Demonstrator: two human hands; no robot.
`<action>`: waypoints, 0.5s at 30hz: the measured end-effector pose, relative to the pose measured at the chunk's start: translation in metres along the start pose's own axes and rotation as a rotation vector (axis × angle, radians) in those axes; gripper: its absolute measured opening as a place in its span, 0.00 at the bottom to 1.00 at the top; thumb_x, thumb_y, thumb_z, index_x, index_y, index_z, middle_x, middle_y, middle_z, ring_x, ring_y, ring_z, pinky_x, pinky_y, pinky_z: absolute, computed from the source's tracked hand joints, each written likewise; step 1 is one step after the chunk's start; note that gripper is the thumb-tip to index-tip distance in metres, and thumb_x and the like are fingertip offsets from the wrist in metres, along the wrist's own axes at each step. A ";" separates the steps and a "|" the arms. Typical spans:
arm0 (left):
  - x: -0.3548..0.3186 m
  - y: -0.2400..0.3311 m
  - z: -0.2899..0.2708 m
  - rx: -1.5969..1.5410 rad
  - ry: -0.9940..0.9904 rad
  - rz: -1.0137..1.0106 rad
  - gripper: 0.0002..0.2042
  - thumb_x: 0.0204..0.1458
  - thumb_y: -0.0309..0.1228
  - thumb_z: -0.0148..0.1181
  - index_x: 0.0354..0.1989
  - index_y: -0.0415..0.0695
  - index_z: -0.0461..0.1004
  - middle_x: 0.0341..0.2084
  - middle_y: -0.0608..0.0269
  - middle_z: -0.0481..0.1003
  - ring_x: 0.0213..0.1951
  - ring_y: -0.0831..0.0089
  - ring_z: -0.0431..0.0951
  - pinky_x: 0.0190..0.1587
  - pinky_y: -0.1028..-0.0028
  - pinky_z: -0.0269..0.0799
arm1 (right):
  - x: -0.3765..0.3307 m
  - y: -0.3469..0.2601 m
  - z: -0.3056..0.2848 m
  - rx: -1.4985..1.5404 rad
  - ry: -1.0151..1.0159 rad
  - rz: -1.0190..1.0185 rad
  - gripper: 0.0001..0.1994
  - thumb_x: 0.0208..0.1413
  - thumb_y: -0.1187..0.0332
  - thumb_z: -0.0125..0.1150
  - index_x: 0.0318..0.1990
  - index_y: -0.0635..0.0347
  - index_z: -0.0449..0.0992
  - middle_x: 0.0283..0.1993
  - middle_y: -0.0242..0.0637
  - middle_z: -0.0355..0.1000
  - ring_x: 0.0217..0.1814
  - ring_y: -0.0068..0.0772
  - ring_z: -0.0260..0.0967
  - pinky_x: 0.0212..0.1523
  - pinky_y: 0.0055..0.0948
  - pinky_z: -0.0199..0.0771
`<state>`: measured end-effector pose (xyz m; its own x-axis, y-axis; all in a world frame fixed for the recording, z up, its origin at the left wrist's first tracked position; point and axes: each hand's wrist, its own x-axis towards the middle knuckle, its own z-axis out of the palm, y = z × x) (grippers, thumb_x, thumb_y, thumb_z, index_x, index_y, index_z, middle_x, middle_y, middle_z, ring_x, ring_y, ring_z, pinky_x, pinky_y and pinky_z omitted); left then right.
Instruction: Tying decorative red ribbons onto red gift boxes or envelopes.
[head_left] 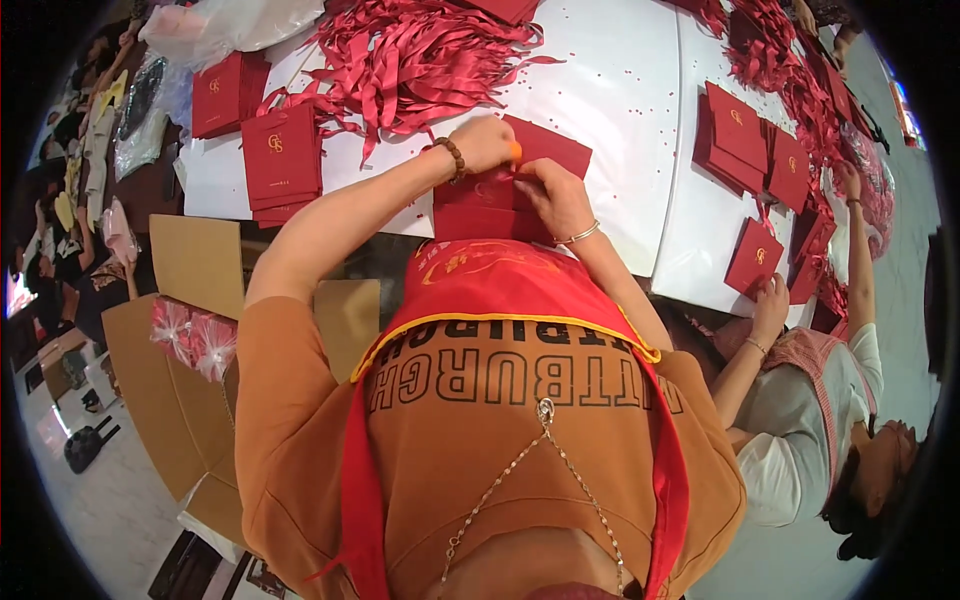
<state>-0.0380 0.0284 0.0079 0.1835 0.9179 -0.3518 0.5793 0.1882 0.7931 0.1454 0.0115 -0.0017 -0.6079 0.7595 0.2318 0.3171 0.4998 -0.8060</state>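
A red paper gift bag [480, 190] lies flat at the table's near edge, in front of my red apron. Over its upper edge my left hand [484, 146] is closed, fingers curled down; a small orange piece shows at its fingertips, and what it grips is hidden. My right hand [560, 203] pinches the bag near its top edge, close to the left fingertips. Beyond my hands lies another flat red bag [556, 148]. A heap of loose red ribbons [410, 75] spreads farther back.
Stacks of red gift bags [280, 160] stand left on the white table [625, 120], with more bags [735, 135] to the right. Open cardboard boxes [150, 375] sit at my left. At the right, a co-worker's hand [771, 302] holds a red bag [753, 258].
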 end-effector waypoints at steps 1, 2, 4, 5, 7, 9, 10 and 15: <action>0.003 0.000 -0.004 -0.053 0.110 0.014 0.10 0.40 0.33 0.54 0.23 0.37 0.75 0.17 0.60 0.73 0.21 0.76 0.70 0.25 0.76 0.65 | 0.000 -0.002 -0.001 0.001 -0.001 0.002 0.07 0.44 0.74 0.58 0.33 0.60 0.69 0.30 0.40 0.68 0.32 0.43 0.68 0.32 0.33 0.68; 0.007 0.000 -0.012 -0.077 0.136 -0.060 0.10 0.41 0.33 0.53 0.24 0.37 0.75 0.17 0.61 0.73 0.22 0.76 0.70 0.26 0.76 0.65 | -0.002 -0.006 -0.003 -0.010 -0.020 0.019 0.08 0.45 0.74 0.58 0.34 0.60 0.69 0.31 0.40 0.68 0.33 0.43 0.68 0.33 0.32 0.68; 0.015 -0.020 -0.020 -0.033 0.330 0.062 0.10 0.44 0.33 0.52 0.24 0.38 0.75 0.17 0.64 0.72 0.22 0.79 0.68 0.24 0.76 0.63 | -0.002 -0.007 -0.004 -0.020 -0.048 0.025 0.08 0.45 0.74 0.58 0.34 0.60 0.69 0.31 0.40 0.68 0.33 0.42 0.68 0.33 0.32 0.68; 0.018 -0.026 -0.023 -0.035 0.335 0.061 0.10 0.44 0.33 0.52 0.24 0.38 0.75 0.17 0.64 0.72 0.22 0.79 0.68 0.24 0.76 0.63 | -0.001 -0.004 -0.004 -0.011 -0.047 0.040 0.08 0.45 0.74 0.58 0.34 0.60 0.70 0.32 0.40 0.69 0.34 0.42 0.68 0.34 0.31 0.68; 0.020 -0.037 -0.029 -0.008 0.328 0.183 0.09 0.45 0.33 0.51 0.26 0.41 0.75 0.16 0.68 0.69 0.19 0.81 0.65 0.21 0.78 0.59 | 0.000 -0.004 -0.004 0.000 -0.047 0.054 0.07 0.45 0.74 0.58 0.34 0.60 0.70 0.32 0.40 0.69 0.34 0.42 0.68 0.34 0.31 0.68; 0.004 -0.013 -0.038 -0.180 0.142 -0.003 0.08 0.47 0.33 0.51 0.26 0.43 0.74 0.16 0.73 0.65 0.20 0.84 0.63 0.19 0.80 0.56 | 0.001 -0.006 -0.008 0.005 -0.098 0.016 0.07 0.45 0.74 0.58 0.34 0.60 0.71 0.32 0.40 0.69 0.34 0.41 0.68 0.34 0.31 0.68; -0.002 -0.012 -0.041 -0.248 0.081 -0.163 0.07 0.47 0.33 0.51 0.27 0.44 0.74 0.17 0.74 0.64 0.21 0.85 0.62 0.19 0.81 0.56 | 0.001 -0.008 -0.008 0.006 -0.101 0.013 0.07 0.45 0.74 0.58 0.34 0.60 0.71 0.32 0.40 0.69 0.34 0.41 0.68 0.34 0.31 0.68; -0.025 -0.006 -0.042 -0.647 -0.164 -0.319 0.05 0.49 0.32 0.51 0.31 0.47 0.70 0.21 0.73 0.66 0.25 0.86 0.65 0.18 0.85 0.56 | 0.004 -0.016 -0.009 0.000 -0.120 -0.059 0.07 0.45 0.74 0.58 0.34 0.60 0.71 0.31 0.40 0.68 0.33 0.41 0.68 0.32 0.31 0.69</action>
<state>-0.0792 0.0192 0.0329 0.2301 0.7298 -0.6438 0.0493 0.6520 0.7566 0.1445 0.0104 0.0171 -0.7084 0.6733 0.2116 0.2783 0.5420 -0.7930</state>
